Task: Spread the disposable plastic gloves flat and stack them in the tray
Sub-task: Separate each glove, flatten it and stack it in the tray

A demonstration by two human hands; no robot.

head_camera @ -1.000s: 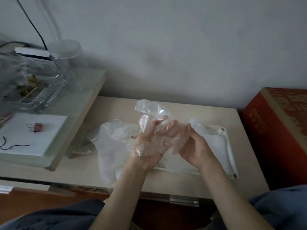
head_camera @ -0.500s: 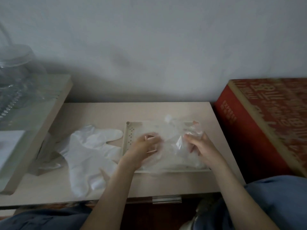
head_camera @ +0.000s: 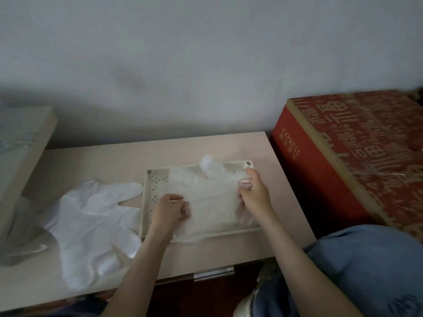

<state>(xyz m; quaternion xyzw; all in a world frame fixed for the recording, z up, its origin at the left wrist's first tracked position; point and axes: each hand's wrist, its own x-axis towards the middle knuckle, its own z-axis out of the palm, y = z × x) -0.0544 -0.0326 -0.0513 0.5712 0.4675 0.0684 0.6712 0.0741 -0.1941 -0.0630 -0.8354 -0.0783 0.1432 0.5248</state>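
Already one glove (head_camera: 212, 202) lies in the tray (head_camera: 147, 197), left hand (head_camera: 170, 208) and right hand (head_camera: 253, 195) pinching it flat, while more gloves (head_camera: 96, 218) wait toward the tabletop's (head_camera: 206, 152) left edge.

Surroundings along a grey wall
A beige table (head_camera: 206, 154) stood against the wall (head_camera: 206, 53). A red cardboard box (head_camera: 357, 156) printed "EXPRESS" sat just beside its right end, a raised pale shelf (head_camera: 25, 156) at its left, and a metal handle (head_camera: 214, 271) under its front edge.

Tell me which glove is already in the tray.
The glove spread inside the tray, right of the rest. The other gloves lie on the table, outside the tray's left rim.
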